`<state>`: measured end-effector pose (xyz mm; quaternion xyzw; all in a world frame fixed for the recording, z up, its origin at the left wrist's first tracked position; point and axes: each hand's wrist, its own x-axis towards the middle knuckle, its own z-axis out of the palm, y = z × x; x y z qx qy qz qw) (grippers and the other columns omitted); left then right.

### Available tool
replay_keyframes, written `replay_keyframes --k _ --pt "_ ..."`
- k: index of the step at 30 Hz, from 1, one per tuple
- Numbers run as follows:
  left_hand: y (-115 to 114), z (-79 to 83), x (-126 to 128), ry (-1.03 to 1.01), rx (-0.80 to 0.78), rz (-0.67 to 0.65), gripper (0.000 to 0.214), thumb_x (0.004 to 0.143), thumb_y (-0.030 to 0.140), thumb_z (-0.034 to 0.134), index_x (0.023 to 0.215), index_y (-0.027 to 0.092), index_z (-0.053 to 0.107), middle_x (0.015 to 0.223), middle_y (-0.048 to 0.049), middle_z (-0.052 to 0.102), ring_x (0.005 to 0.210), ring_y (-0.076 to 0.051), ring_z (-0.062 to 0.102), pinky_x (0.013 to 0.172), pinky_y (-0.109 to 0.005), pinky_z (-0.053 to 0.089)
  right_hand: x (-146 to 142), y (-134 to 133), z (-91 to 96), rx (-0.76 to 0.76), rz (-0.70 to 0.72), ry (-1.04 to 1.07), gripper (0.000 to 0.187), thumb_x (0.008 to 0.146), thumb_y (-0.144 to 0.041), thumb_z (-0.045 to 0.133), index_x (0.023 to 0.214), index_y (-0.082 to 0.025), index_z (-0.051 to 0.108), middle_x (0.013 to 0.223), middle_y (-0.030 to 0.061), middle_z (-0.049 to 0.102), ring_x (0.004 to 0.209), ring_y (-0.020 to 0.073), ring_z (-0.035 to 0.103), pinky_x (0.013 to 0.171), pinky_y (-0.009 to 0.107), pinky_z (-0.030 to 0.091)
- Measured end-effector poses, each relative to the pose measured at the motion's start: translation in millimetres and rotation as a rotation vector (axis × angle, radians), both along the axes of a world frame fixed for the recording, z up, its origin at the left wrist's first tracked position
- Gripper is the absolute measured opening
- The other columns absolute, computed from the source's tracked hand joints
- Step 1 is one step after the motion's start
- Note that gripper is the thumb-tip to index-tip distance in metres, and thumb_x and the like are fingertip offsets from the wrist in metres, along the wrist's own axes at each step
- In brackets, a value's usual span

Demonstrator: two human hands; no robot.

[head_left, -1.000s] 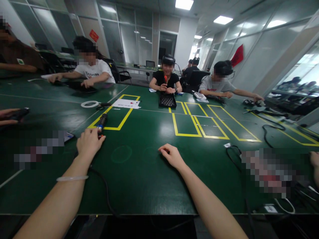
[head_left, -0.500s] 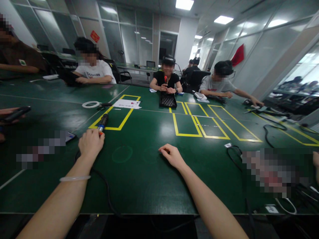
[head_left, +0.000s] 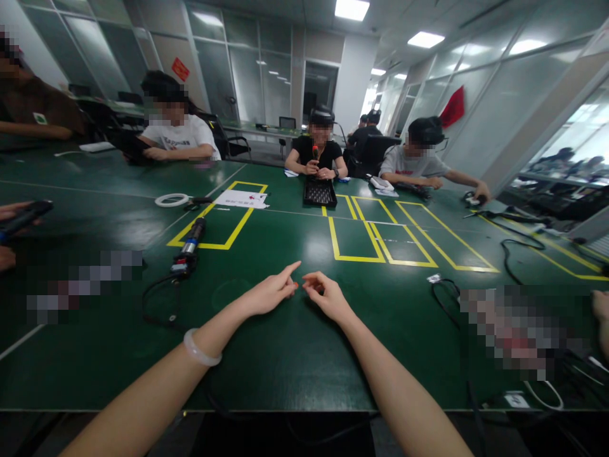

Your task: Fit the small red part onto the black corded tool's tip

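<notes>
My left hand (head_left: 270,293) rests on the green table (head_left: 266,355) near its middle, index finger stretched out, other fingers loosely curled, holding nothing. My right hand (head_left: 328,297) lies just to its right, fingers curled in a loose pinch, fingertips almost meeting the left hand's; I cannot make out anything in them. A black corded tool with a blue and silver band (head_left: 189,246) lies on the table well left of my left hand, its cable (head_left: 159,303) looping toward me. A pale bangle sits on my left wrist.
Yellow taped rectangles (head_left: 361,238) mark the table. A white tape ring (head_left: 172,200), a paper sheet (head_left: 241,198) and a black tray (head_left: 320,192) lie farther off. Several other people sit around the table. Black cables (head_left: 516,254) lie at the right.
My left hand has let go of the corded tool and moved right to meet my right hand. The tool now lies alone on the table. My right hand stayed put.
</notes>
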<state>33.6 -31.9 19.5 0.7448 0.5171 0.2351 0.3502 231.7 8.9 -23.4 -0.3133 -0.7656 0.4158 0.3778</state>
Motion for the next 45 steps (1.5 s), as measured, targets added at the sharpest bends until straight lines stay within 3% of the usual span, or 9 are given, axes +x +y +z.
replay_keyframes --k 5,13,16,18,21,24,33,40,45 --pt "2 -10.2 15 -0.228 -0.185 -0.023 0.07 0.092 0.036 0.042 0.153 0.015 0.015 0.074 0.0037 0.05 0.071 -0.012 0.049 0.074 -0.028 0.041 0 -1 0.0 0.025 0.095 0.016 0.019 0.082 -0.018 0.058 0.101 -0.017 0.063 0.088 0.0021 0.066 0.077 0.0127 0.06 0.069 0.025 0.046" --pt "-1 -23.7 11 -0.415 -0.198 -0.019 0.07 0.093 0.039 0.045 0.152 0.017 0.016 0.076 0.0037 0.048 0.074 -0.013 0.052 0.078 -0.03 0.043 -1 -4 3.2 -0.006 0.12 0.025 0.014 0.081 -0.021 0.063 0.094 -0.017 0.066 0.087 0.0022 0.062 0.075 0.0127 0.059 0.067 0.025 0.046" --pt "-2 -22.7 10 -0.313 -0.102 -0.01 0.066 0.093 0.041 0.044 0.151 0.02 0.02 0.081 0.0018 0.054 0.077 -0.014 0.055 0.079 -0.032 0.044 0 -1 0.5 -0.051 0.073 0.02 0.015 0.084 -0.026 0.061 0.094 -0.016 0.066 0.083 0.0023 0.064 0.072 0.0131 0.058 0.066 0.025 0.046" --pt "-3 -19.9 9 -0.184 0.016 0.015 0.059 0.091 0.041 0.048 0.146 0.023 0.033 0.09 -0.0004 0.058 0.082 -0.015 0.057 0.08 -0.031 0.045 1 2 -2.5 -0.08 0.056 0.024 0.017 0.085 -0.028 0.06 0.095 -0.016 0.066 0.082 0.0026 0.065 0.071 0.0134 0.058 0.067 0.026 0.046" --pt "-5 -14.2 8 -0.032 0.224 0.068 0.042 0.087 0.036 0.056 0.127 0.025 0.053 0.108 -0.0039 0.057 0.096 -0.017 0.057 0.084 -0.03 0.045 1 6 -6.9 -0.112 0.046 0.048 0.017 0.084 -0.027 0.06 0.095 -0.016 0.066 0.082 0.0024 0.065 0.071 0.0135 0.058 0.067 0.026 0.045" --pt "-7 -9.9 9 0.041 0.343 0.07 0.024 0.088 0.032 0.054 0.11 0.024 0.061 0.108 -0.0036 0.058 0.099 -0.017 0.057 0.084 -0.029 0.045 0 7 -8.4 -0.136 0.046 0.052 0.016 0.084 -0.027 0.06 0.094 -0.016 0.066 0.079 0.0015 0.064 0.068 0.0128 0.057 0.064 0.025 0.045" --pt "-6 -10.3 9 0.028 0.377 0.128 0.019 0.09 0.035 0.051 0.097 0.02 0.062 0.096 -0.0038 0.06 0.091 -0.017 0.058 0.079 -0.029 0.047 -1 4 -5.0 -0.177 0.078 0.091 0.019 0.08 -0.025 0.063 0.097 -0.017 0.064 0.08 0.0012 0.063 0.068 0.0125 0.056 0.063 0.024 0.044" --pt "-8 -10.9 11 0.015 0.355 0.125 0.018 0.09 0.031 0.052 0.104 0.021 0.058 0.097 -0.0021 0.061 0.089 -0.015 0.058 0.079 -0.028 0.046 -1 4 -4.4 -0.194 0.087 0.114 0.017 0.084 -0.028 0.06 0.096 -0.017 0.065 0.086 0.0032 0.066 0.076 0.0145 0.06 0.071 0.027 0.046" --pt "-11 -10.2 12 0.09 0.394 0.086 0.017 0.09 0.029 0.051 0.104 0.023 0.059 0.098 -0.0016 0.061 0.09 -0.015 0.058 0.08 -0.028 0.045 -2 6 -4.5 -0.242 0.096 0.158 0.018 0.086 -0.031 0.059 0.096 -0.016 0.063 0.077 0.0009 0.063 0.069 0.0125 0.059 0.066 0.026 0.046"
